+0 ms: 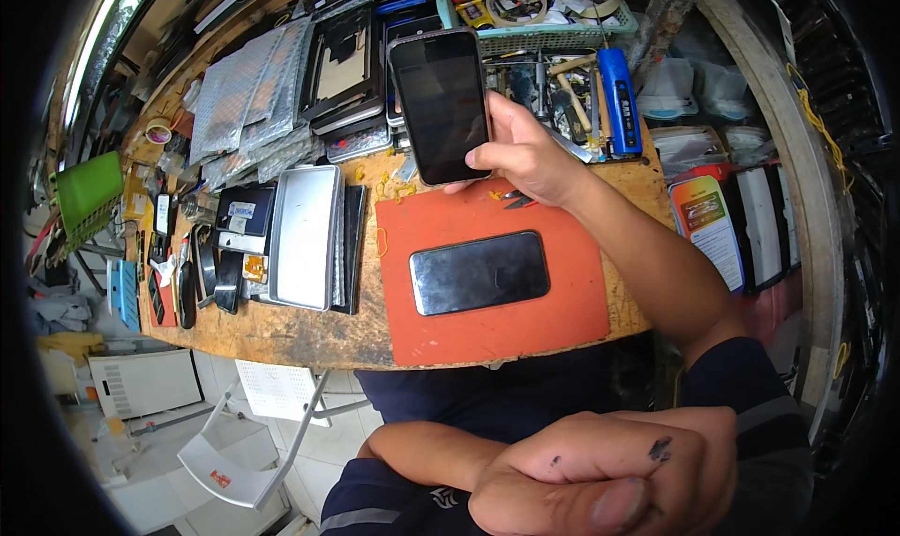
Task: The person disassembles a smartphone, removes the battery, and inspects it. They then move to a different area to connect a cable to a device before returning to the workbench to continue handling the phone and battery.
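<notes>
My right hand [520,156] grips a dark-screened smartphone [439,110] along its right edge and lower corner, thumb on the front. The phone is tilted up over the far side of an orange-red mat [506,339]. On that mat a second black smartphone [480,272] lies flat, its glass reflecting light. Small pliers [516,199] are partly hidden by my right wrist. Close to the camera, my left hand [600,475] is curled into a fist across the front of my body, with dark smudges on its skin. Nothing shows between its fingers.
Bubble-wrapped panels [244,96] and stacked tablets [345,58] fill the back left. A silver tray-like casing [307,236] lies left of the mat. At the back right are a teal basket [544,37], hand tools and a blue device [619,100]. A folding chair [239,461] stands below left.
</notes>
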Available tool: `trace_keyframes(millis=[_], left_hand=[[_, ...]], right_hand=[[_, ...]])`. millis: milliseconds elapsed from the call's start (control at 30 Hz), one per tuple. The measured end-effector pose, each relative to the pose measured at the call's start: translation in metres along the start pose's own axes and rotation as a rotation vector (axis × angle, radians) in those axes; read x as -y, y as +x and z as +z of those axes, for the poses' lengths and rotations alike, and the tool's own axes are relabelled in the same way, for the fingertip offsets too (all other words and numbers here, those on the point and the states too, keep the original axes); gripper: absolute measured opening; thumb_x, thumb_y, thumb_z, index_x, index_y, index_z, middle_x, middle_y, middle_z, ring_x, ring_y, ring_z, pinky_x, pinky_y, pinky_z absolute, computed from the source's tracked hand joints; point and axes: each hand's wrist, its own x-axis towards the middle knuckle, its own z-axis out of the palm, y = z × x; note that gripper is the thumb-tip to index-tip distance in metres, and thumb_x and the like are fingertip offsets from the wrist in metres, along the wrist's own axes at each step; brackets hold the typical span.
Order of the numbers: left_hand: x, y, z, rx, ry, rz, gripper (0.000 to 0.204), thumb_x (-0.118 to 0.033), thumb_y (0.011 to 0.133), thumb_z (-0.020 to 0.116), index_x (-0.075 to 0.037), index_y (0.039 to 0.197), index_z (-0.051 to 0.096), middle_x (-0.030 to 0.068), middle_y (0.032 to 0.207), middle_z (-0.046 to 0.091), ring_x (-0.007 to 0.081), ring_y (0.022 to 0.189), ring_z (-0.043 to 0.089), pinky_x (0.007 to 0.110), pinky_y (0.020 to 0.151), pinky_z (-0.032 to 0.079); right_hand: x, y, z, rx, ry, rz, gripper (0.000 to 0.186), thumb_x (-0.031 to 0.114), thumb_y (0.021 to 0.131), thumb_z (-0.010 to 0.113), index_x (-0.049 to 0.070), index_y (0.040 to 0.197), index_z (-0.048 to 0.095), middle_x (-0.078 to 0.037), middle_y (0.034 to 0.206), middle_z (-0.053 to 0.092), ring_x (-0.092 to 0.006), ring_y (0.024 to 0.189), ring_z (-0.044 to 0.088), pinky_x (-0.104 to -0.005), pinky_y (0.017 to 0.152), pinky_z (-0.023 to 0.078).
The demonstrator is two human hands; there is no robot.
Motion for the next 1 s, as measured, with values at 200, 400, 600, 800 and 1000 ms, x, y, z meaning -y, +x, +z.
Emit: trace_keyframes(millis=[200, 400, 600, 800, 1000], left_hand=[[-0.002, 0.002, -0.001, -0.036, 0.058, -0.01, 0.047, -0.044, 0.117, 0.038, -0.011, 0.089, 0.057, 0.0057, 0.088, 0.052, 0.0194, 0.07, 0.053, 0.03, 0.06, 0.046], [-0.003, -0.002, 0.006, -0.161, 0.311, -0.02, 0.048, -0.046, 0.117, 0.037, -0.012, 0.089, 0.057, 0.0047, 0.085, 0.053, 0.0188, 0.067, 0.052, 0.029, 0.057, 0.045], [-0.128, 0.053, -0.019, -0.214, 1.059, 0.225, 0.037, -0.039, 0.118, 0.042, -0.011, 0.097, 0.055, 0.0014, 0.083, 0.046, 0.013, 0.069, 0.045, 0.025, 0.051, 0.038], [-0.25, 0.081, -0.095, -0.617, 2.199, 0.544, 0.024, -0.019, 0.114, 0.057, 0.001, 0.108, 0.069, 0.0041, 0.086, 0.067, 0.009, 0.073, 0.057, 0.026, 0.069, 0.049], [-0.243, 0.056, -0.116, -0.43, 2.76, 0.264, 0.012, 0.004, 0.097, 0.066, 0.006, 0.106, 0.074, 0.0186, 0.101, 0.069, 0.0365, 0.092, 0.07, 0.042, 0.083, 0.055]], right_hand=[[0.006, -0.001, -0.004, 0.025, -0.029, -0.007, 0.053, -0.002, 0.094, 0.056, -0.005, 0.146, 0.045, -0.019, 0.119, 0.069, -0.0315, 0.1, 0.076, -0.046, 0.086, 0.068], [0.002, -0.001, -0.001, 0.016, 0.021, 0.008, 0.046, -0.001, 0.097, 0.058, -0.003, 0.142, 0.049, -0.014, 0.117, 0.069, -0.0234, 0.098, 0.074, -0.0388, 0.08, 0.068], [0.005, -0.004, -0.008, -0.034, 0.018, 0.045, 0.045, 0.001, 0.097, 0.059, -0.003, 0.141, 0.051, -0.013, 0.117, 0.069, -0.0219, 0.097, 0.074, -0.0382, 0.078, 0.068], [0.0, 0.005, -0.011, 0.043, 0.012, 0.03, 0.036, 0.005, 0.098, 0.061, -0.001, 0.132, 0.05, -0.015, 0.12, 0.064, -0.0297, 0.105, 0.073, -0.0478, 0.08, 0.068], [-0.003, 0.0, -0.014, -0.053, 0.026, 0.017, 0.034, 0.007, 0.101, 0.06, -0.004, 0.133, 0.054, -0.014, 0.108, 0.071, -0.0223, 0.089, 0.075, -0.0352, 0.072, 0.067]])
